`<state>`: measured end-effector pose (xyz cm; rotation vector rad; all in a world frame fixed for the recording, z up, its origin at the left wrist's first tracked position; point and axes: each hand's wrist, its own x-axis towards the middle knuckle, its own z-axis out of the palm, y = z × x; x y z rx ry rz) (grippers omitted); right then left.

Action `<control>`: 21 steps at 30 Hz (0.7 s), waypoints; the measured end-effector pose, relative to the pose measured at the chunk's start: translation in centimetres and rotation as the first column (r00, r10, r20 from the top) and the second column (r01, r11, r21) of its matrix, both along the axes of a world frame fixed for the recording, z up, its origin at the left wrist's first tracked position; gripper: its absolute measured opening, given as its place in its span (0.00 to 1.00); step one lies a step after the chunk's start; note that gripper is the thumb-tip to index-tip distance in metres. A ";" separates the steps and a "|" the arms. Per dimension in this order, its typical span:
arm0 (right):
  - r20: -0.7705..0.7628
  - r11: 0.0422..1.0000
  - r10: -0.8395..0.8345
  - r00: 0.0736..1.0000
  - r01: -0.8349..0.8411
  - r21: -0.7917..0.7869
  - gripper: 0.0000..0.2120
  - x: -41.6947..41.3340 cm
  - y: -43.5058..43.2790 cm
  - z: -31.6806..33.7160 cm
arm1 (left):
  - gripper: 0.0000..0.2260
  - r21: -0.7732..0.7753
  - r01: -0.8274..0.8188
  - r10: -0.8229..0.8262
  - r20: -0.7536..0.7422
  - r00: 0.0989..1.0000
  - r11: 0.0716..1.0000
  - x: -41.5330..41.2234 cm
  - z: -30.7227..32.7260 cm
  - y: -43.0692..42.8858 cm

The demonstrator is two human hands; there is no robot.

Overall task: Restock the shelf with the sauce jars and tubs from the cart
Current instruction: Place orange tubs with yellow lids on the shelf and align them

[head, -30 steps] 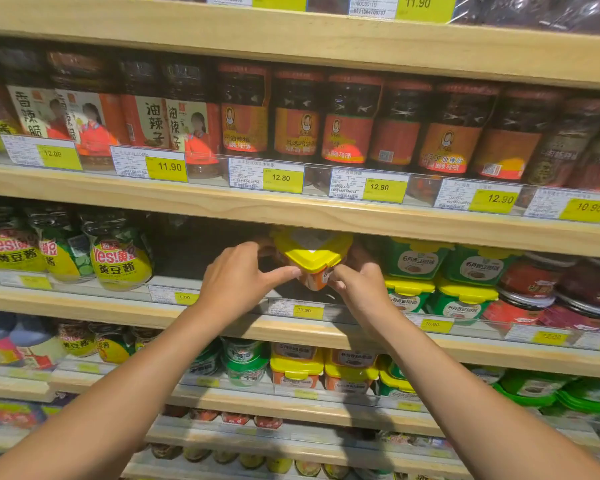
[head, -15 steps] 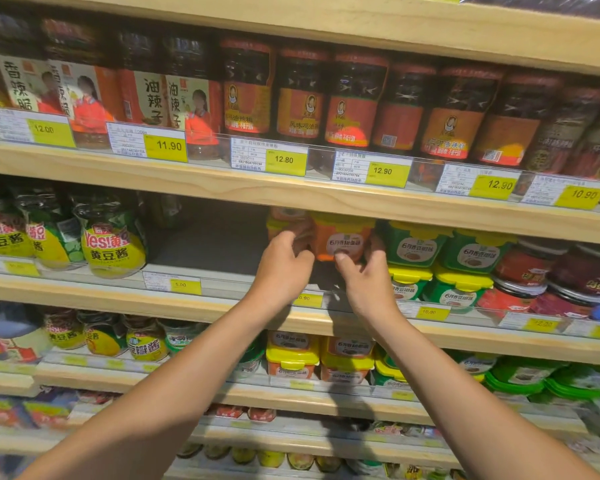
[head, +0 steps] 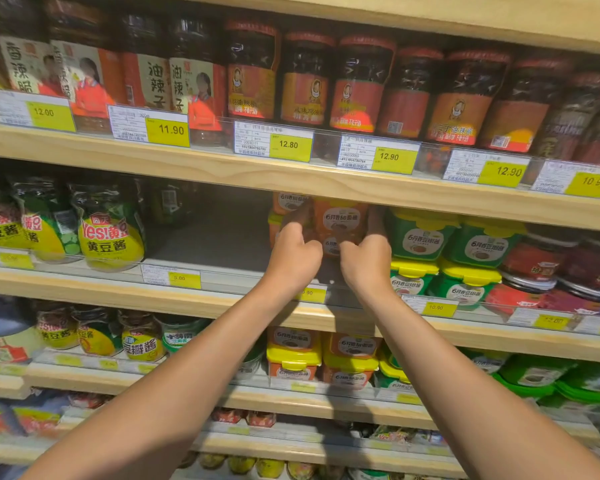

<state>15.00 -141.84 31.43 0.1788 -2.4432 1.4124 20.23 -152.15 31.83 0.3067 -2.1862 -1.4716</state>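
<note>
Light wooden store shelves (head: pixel 222 174) fill the frame, each edge lined with white and yellow price tags (head: pixel 272 147). Along the top row stand dark glass chili sauce jars with red and orange labels (head: pixel 303 81). On the middle shelf, at frame centre, sits an orange plastic sauce tub (head: pixel 340 220) with a white oval label printed in dark characters; its top is hidden by the shelf board above. It rests on another orange tub, and a third shows just behind to its left. The left hand (head: pixel 293 261) and right hand (head: pixel 366 263) reach in from the bottom of the frame, fingers curled around the tub's lower sides, gripping it. Immediately right stand green tubs with yellow lids (head: pixel 420 237), stacked two high. Left of centre the shelf floor is bare, then come soybean paste jars with yellow-green labels (head: pixel 110 233).
</note>
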 end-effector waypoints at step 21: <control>0.286 0.794 0.068 0.956 -0.226 0.565 0.11 -5.3 -1.8 0.9 | 0.14 -0.090 0.074 -0.033 0.386 0.922 0.993 -3.7 1.1 0.5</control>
